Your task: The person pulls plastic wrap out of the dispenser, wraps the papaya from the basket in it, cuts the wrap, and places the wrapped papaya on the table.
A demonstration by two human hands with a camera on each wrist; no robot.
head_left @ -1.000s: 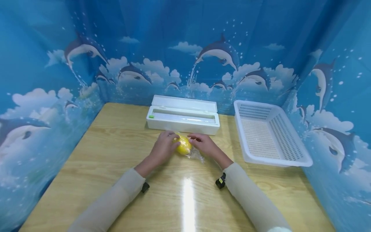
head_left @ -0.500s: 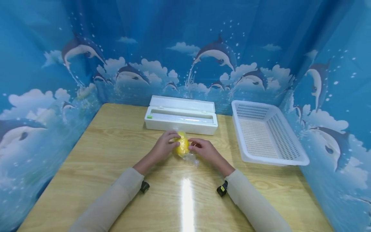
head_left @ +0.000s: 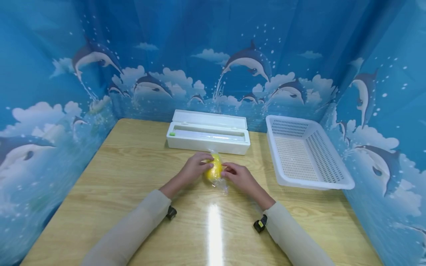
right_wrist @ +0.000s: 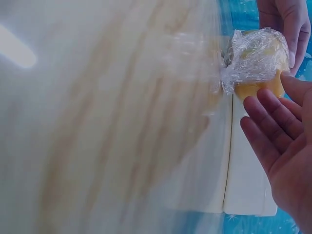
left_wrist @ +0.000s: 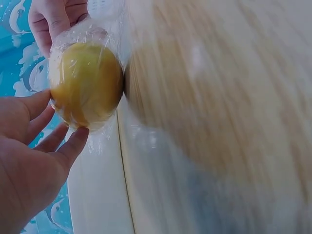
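Note:
A yellow lemon (head_left: 214, 168) wrapped in clear plastic film stands between both hands, just in front of a long white box. My left hand (head_left: 196, 167) holds its left side, with thumb and fingertips against the film in the left wrist view. At its right side is my right hand (head_left: 240, 176), thumb touching the wrapped lemon (right_wrist: 263, 61) and the other fingers nearly straight. A loose twisted tail of film (head_left: 222, 184) hangs at the lemon's near end. Bunched, creased film covers much of the side seen in the right wrist view.
Behind the hands stands the white cling film dispenser (head_left: 208, 145), lid raised, a green slider (head_left: 172, 134) at its left end. A white perforated plastic basket (head_left: 281, 177) is at the back right of the wooden table (head_left: 139, 159). Dolphin-print curtains (head_left: 213, 74) enclose the table.
The lemon has turned from slanted to more upright and shifted slightly to the right and nearer. Both hands have moved slightly with it.

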